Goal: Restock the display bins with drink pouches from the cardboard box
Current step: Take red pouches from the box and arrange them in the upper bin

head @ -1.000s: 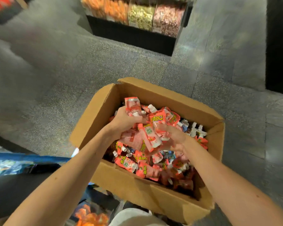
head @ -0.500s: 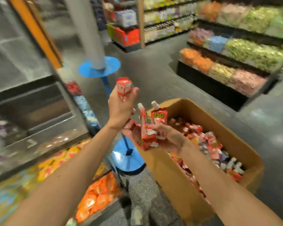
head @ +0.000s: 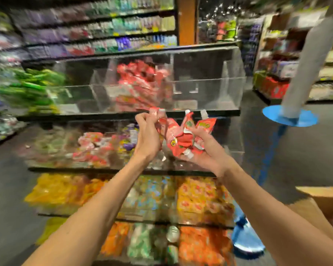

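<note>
Both hands are raised in front of a tiered display of clear acrylic bins. My left hand (head: 147, 134) grips red drink pouches with white caps at their tops. My right hand (head: 203, 150) cups a bunch of red drink pouches (head: 181, 137) from below, fingers curled round them. The hands almost touch, with the pouches bunched between them. Behind them, the top bin (head: 206, 83) holds a heap of similar red pouches (head: 140, 85) in its middle compartment. A corner of the cardboard box (head: 323, 200) shows at the lower right edge.
Lower tiers hold orange, yellow and mixed packets (head: 198, 200). Green packets (head: 31, 87) fill a bin at the left. A white pillar with a blue disc (head: 290, 117) stands right of the display. Stocked shelves line the back.
Both hands lifted pouches out of the cardboard box. My view swung left from the box to the display bins, and the hands now hold the pouches up before the top bin.
</note>
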Tool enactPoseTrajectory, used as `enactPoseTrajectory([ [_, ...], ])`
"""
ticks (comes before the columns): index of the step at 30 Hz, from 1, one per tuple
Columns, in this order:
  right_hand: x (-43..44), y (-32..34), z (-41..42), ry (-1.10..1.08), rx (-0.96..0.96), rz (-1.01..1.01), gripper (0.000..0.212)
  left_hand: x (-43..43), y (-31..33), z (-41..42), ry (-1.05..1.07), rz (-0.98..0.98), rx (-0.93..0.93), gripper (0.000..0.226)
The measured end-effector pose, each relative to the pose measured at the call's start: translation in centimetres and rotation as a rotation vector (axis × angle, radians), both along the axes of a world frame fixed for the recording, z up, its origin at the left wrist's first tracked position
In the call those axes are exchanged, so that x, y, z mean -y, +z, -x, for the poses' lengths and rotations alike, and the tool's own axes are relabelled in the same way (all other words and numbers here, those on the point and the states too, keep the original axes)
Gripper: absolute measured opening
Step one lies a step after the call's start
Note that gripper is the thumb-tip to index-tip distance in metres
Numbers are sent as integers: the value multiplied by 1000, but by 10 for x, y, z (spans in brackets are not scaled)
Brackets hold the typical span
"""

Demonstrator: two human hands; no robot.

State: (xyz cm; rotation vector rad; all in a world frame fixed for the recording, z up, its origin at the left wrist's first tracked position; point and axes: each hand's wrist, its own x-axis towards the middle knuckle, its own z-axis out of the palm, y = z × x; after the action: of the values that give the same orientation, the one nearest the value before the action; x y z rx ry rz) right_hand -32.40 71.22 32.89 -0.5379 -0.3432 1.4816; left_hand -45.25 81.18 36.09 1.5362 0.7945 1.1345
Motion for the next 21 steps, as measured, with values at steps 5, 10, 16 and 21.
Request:
enactPoseTrajectory([
  [5,-90,31,75,1,36,-5,10,-70,28,78,105,-59,-77,26],
  [10,-136,63,101,-99,332,2,35,-128,55,118,-39,30,-17,72],
  [16,-172,91,83,-216,534,63,51,-180,81,108,-213,-25,-62,50],
  [21,-192,93,53,-239,544,55,52,-207,83,91,-125,-79,-113,51],
])
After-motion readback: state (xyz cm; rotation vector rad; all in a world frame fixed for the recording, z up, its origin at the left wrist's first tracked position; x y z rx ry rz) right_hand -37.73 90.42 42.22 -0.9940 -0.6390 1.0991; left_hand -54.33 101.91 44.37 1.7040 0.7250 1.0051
